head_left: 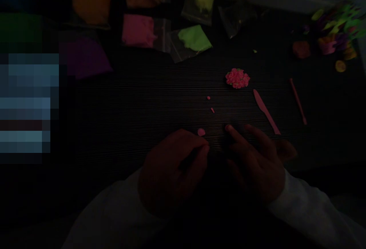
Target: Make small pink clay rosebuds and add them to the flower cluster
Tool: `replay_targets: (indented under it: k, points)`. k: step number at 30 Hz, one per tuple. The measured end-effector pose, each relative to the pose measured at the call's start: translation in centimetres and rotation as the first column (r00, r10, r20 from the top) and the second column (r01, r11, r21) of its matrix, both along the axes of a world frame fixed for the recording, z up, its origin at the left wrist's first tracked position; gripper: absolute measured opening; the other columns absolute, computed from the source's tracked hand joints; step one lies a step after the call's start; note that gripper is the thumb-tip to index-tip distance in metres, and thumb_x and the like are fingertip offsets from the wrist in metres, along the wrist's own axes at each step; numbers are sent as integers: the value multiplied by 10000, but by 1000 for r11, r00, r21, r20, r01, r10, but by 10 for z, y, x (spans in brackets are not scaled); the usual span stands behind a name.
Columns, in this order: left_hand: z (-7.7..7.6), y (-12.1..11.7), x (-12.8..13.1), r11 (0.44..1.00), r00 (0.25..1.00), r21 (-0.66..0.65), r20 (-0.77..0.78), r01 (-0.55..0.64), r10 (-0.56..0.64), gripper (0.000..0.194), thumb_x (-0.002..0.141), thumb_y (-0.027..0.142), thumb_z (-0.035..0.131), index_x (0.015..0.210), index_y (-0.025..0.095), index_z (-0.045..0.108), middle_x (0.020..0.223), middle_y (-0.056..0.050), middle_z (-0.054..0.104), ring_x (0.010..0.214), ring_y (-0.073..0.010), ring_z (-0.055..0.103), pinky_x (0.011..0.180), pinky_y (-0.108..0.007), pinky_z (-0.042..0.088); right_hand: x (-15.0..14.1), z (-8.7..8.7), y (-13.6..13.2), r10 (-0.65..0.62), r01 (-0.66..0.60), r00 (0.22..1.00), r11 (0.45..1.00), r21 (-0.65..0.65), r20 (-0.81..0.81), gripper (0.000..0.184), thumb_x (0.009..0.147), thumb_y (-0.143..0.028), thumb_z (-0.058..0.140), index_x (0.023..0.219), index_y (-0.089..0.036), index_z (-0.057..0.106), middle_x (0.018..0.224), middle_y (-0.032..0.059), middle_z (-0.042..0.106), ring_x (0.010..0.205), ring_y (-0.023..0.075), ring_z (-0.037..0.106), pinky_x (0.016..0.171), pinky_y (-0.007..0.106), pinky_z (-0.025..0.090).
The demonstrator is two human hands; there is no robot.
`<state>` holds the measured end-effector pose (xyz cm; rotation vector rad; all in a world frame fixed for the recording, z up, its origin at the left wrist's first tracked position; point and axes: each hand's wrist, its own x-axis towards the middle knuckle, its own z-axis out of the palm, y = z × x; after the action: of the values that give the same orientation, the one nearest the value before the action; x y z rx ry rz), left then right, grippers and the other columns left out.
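Note:
The picture is very dark. My left hand (177, 171) is closed, its thumb and forefinger pinched together low over the table; whatever sits between the tips is too small or hidden to name. Just beyond its knuckles lies a small pink piece of clay (201, 132). My right hand (257, 165) has its fingers spread, with the fingertips at or near the tabletop. Farther off are a tiny pink ball (208, 97) and a thin pink sliver (212, 110). Beyond them rests a cluster of small pink petals or flowers (237, 78).
To the right lie a pink modelling knife (265, 111) and a thin pink stick tool (298, 101). Clay bags, including a pink bag (137, 31) and a green bag (196, 38), line the back. Colourful shaped pieces (340, 31) stand at the far right, beside a reddish lump (301, 49).

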<state>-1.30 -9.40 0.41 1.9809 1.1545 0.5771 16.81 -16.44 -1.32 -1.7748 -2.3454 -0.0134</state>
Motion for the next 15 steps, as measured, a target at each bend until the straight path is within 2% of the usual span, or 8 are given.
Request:
replay_targets:
  k: [5,15]
  points:
    - [0,2,0,1000,1000,12,-7,4,-3,93,721,148,522,786,170,586,770,-9,634,705,-116,579,631,-220,463,0,1,4,13,-14,999,999,37,34,161,731,-313,547,833,-192,516,1152,-7,524,1083,260,439,822,431,254]
    - [0,1,0,1000,1000,24,-11,16,-16,96,729,144,511,784,166,587,766,-5,635,709,-106,576,637,-210,458,-4,4,7,11,-16,996,998,55,91,173,751,-343,513,833,-191,521,1160,-13,509,1015,214,496,832,426,222]
